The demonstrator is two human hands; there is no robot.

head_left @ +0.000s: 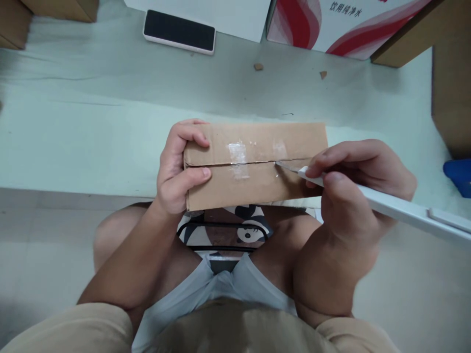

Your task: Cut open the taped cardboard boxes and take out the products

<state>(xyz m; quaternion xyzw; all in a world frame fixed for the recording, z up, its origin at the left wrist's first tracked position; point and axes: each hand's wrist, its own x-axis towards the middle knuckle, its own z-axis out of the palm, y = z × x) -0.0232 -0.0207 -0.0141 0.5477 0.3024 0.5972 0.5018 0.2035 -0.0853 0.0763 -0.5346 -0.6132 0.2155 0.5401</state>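
Observation:
A small brown cardboard box rests at the edge of a pale green surface, over my lap. Its two top flaps meet in a seam taped with clear tape. My left hand grips the box's left end, thumb on the near flap and fingers curled over the far one. My right hand is closed round a white utility knife. The knife's blade tip touches the seam right of the middle.
A black-and-white rectangular device lies at the far side. A red-and-white printed carton and brown cartons stand at the back right. A blue object sits at the right edge. Small cardboard scraps lie beyond the box.

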